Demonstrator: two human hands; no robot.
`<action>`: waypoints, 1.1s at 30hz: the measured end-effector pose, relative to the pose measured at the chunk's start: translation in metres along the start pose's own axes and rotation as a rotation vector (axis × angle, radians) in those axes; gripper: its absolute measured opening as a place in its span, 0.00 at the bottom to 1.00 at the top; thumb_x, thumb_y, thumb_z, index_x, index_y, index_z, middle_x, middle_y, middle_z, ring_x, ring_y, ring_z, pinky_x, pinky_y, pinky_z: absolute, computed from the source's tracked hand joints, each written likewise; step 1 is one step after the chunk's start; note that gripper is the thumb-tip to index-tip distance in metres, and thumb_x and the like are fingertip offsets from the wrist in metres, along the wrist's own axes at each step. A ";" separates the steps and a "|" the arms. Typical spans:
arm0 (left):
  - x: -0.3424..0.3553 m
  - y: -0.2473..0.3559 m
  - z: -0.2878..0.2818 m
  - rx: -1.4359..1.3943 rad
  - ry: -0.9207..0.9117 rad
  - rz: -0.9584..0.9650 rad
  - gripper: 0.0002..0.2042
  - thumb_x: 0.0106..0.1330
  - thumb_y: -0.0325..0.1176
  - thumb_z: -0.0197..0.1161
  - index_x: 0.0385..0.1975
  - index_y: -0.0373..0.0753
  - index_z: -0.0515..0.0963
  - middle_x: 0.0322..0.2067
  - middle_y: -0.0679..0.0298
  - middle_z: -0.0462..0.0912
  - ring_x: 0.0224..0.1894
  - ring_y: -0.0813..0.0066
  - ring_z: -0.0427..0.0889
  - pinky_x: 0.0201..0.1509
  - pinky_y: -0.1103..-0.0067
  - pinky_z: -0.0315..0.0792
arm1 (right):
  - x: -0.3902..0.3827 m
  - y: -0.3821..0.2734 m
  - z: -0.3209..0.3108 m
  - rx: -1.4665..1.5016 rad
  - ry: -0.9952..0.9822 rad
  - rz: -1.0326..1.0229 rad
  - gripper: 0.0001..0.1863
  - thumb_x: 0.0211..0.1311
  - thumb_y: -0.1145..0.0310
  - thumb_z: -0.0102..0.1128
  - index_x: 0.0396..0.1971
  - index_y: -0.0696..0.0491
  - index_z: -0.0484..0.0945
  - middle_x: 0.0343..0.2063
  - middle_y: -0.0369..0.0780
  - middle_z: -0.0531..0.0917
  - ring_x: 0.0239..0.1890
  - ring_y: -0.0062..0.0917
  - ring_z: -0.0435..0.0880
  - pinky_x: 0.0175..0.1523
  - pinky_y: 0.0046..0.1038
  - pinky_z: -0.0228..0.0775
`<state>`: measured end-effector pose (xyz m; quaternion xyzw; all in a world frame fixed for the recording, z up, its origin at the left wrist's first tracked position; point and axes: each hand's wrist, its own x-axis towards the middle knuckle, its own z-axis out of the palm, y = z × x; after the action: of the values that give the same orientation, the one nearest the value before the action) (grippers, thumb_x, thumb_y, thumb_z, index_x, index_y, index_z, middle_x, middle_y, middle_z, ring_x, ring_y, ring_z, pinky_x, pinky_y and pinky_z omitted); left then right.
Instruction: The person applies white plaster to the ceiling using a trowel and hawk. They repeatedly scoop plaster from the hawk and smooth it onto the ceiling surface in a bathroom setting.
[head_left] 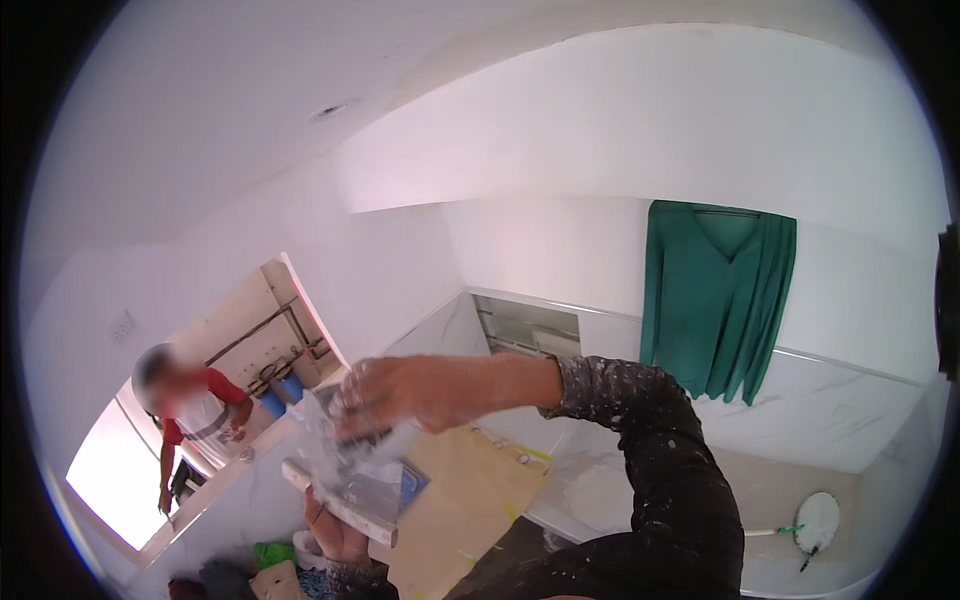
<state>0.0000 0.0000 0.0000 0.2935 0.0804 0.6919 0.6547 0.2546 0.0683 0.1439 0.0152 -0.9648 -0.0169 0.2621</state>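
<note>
My right hand (420, 392), blurred, reaches across the middle with its fingers curled over something grey and white-smeared (355, 440) that I cannot make out clearly. Just below it, my left hand (338, 528) grips a flat grey tool (365, 485) with a long, white-smeared bar (340, 508) along its near edge. A pale, translucent mass (315, 435) lies over the tool's far part, partly behind my right hand. Beneath both hands is a cream sheet (480, 510) with yellow marks, and a blue object (412, 485) shows beside the tool.
At left, a person (200, 410) in red-and-white stands at an opening with pipes (255, 335). A green shirt (715, 290) hangs on the back wall (850, 415). A round white pad (817, 522) on a pole is at lower right. Cloths (275, 580) lie at bottom left.
</note>
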 end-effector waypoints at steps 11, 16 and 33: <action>0.038 -0.027 -0.002 -0.089 -0.447 0.038 0.21 0.65 0.26 0.55 0.59 0.35 0.70 0.61 0.55 0.72 0.64 0.60 0.69 0.68 0.59 0.63 | -0.124 0.012 0.013 0.041 0.366 0.638 0.25 0.62 0.76 0.50 0.60 0.53 0.71 0.55 0.49 0.77 0.60 0.37 0.75 0.64 0.38 0.66; 0.067 -0.038 0.014 0.465 -0.355 0.692 0.17 0.65 0.24 0.61 0.54 0.45 0.76 0.60 0.59 0.74 0.67 0.58 0.66 0.71 0.62 0.59 | -0.137 -0.032 0.045 1.373 0.726 0.696 0.17 0.62 0.69 0.61 0.50 0.59 0.76 0.48 0.46 0.81 0.45 0.32 0.83 0.50 0.32 0.76; 0.037 0.018 -0.006 1.403 -0.056 0.838 0.11 0.62 0.26 0.65 0.45 0.33 0.81 0.49 0.55 0.82 0.60 0.59 0.75 0.68 0.64 0.62 | -0.075 0.048 -0.072 0.487 1.450 0.338 0.16 0.66 0.71 0.58 0.52 0.55 0.72 0.35 0.34 0.76 0.28 0.13 0.75 0.25 0.21 0.67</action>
<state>-0.0170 0.0345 0.0149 0.6580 0.3619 0.6603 0.0073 0.3553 0.1173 0.1702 -0.0678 -0.5183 0.2493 0.8152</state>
